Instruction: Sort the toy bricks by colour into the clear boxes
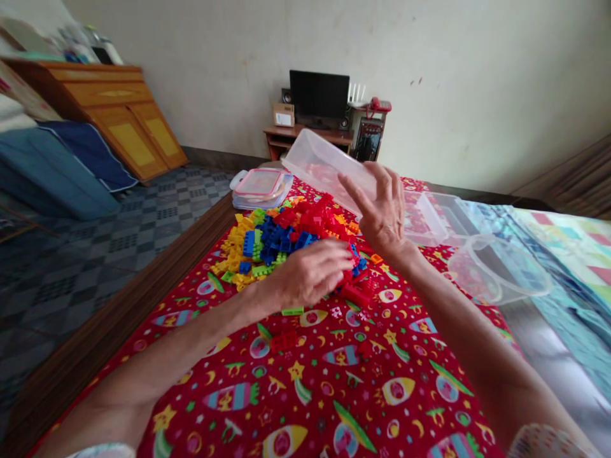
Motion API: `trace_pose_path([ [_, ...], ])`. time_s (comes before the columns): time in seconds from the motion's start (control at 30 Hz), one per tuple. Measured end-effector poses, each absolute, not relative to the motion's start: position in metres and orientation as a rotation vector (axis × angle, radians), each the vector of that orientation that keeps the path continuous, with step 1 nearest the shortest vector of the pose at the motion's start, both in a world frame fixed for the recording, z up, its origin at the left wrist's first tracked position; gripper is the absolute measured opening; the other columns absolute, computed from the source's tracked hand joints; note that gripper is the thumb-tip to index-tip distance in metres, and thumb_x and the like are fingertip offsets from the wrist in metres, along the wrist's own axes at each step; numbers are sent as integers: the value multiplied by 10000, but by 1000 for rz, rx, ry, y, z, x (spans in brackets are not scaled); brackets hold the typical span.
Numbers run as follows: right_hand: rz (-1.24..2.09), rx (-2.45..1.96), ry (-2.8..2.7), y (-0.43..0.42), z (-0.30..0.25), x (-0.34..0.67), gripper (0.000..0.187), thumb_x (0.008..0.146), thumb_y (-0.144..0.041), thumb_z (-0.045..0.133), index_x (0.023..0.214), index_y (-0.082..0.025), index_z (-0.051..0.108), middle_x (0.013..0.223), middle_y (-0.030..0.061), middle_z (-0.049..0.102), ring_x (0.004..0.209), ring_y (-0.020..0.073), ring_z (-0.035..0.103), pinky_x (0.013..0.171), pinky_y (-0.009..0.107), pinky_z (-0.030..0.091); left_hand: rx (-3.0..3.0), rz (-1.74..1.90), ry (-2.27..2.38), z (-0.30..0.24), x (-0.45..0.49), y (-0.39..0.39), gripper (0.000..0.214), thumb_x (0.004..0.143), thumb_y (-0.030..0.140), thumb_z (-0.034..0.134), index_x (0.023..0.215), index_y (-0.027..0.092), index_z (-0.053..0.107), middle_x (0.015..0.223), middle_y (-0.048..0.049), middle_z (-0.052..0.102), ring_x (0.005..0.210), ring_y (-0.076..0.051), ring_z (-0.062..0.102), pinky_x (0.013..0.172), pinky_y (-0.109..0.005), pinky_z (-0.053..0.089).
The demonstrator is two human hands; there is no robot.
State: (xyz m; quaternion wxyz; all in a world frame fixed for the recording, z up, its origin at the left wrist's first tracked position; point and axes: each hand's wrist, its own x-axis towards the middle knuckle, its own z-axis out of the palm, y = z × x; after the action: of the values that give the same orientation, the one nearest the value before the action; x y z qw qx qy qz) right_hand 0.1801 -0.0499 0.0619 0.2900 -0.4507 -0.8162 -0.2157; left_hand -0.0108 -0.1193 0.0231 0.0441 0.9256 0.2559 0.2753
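Observation:
A pile of toy building bricks (274, 238) in yellow, blue, green, red and orange lies on a red patterned cloth (329, 394). At the pile's near right side is my left hand (315, 270), slightly blurred, its fingers loosely stretched over the bricks. I see nothing held in it; its fingertips are close to red bricks. My right hand (386, 213) grips the edge of a clear plastic container (324, 159), which is tilted beside and above the pile. A few loose bricks, including a red brick (284, 341), lie nearer to me.
Stacked container lids (262, 186) lie at the table's far left. On the right stand a clear rectangular container (427, 219) and a clear round container (501, 270). Beyond the table, a monitor (319, 95) stands on a small desk. A wooden cabinet (114, 114) is at the left.

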Motion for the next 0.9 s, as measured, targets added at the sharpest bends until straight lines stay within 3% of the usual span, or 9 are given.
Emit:
trace_pose_path([
  [0.07,-558,-1253,-2112,-51,60,192,679,871,-164,428,1485,-401,256,1456,70,292,1317,366,273,965,607,330,2929,609,280,13,-2,-152,350,957,311,392,1201,211,621,1326,-56,600,1340,-209,425,1147,-414,330],
  [0.13,-536,-1308,-2065,-54,56,203,708,849,-143,433,1486,-400,259,1444,68,298,1304,363,293,959,598,338,2952,390,-86,-3,1,-182,313,931,362,455,1176,306,642,1409,23,530,1374,-181,383,1161,-376,308],
  [0.2,-515,-1346,-2031,-56,51,210,734,829,-124,426,1490,-393,257,1428,65,311,1297,350,311,961,574,350,2931,263,-257,-19,1,-207,226,884,382,521,1024,384,698,1442,111,477,1400,-145,335,1140,-318,332],
  [0.3,-474,-1352,-1971,-58,43,214,785,780,-71,392,1496,-366,262,1378,74,376,1269,318,368,965,545,369,2897,141,-365,-36,-1,-231,110,796,333,608,776,356,714,1357,128,562,1399,-127,332,1115,-298,362],
  [0.4,-406,-1332,-1914,-60,39,215,842,716,-24,365,1493,-339,283,1316,80,457,1233,293,426,971,533,380,2898,103,-374,-39,4,-238,159,794,224,614,685,309,694,1244,73,644,1340,-127,424,1072,-256,409],
  [0.5,-328,-1300,-1861,-63,41,219,841,669,-8,345,1458,-297,369,1287,80,512,1218,270,455,983,508,394,2964,225,-347,-38,8,-228,254,888,169,526,711,250,689,1106,-18,693,1082,-126,606,969,-201,480],
  [0.57,-268,-1272,-1802,-64,42,228,805,652,-8,335,1406,-263,450,1280,83,540,1212,255,471,989,498,404,3076,340,-213,-38,7,-209,247,918,156,498,766,210,686,1010,-53,705,931,-129,632,933,-219,495],
  [0.73,-10,-1269,-1566,-69,35,267,720,641,-79,356,1311,-266,542,1271,64,592,1170,245,526,885,484,501,3246,548,365,-36,-17,-145,137,915,235,563,846,192,674,1104,-49,695,1114,-176,575,1128,-394,340],
  [0.9,498,-1373,-1240,-97,13,310,593,698,-197,461,1278,-257,567,1158,78,659,1027,227,626,802,419,547,3320,590,474,-28,-33,-120,182,918,144,525,878,198,694,1265,-32,642,1252,-178,504,1183,-421,245],
])
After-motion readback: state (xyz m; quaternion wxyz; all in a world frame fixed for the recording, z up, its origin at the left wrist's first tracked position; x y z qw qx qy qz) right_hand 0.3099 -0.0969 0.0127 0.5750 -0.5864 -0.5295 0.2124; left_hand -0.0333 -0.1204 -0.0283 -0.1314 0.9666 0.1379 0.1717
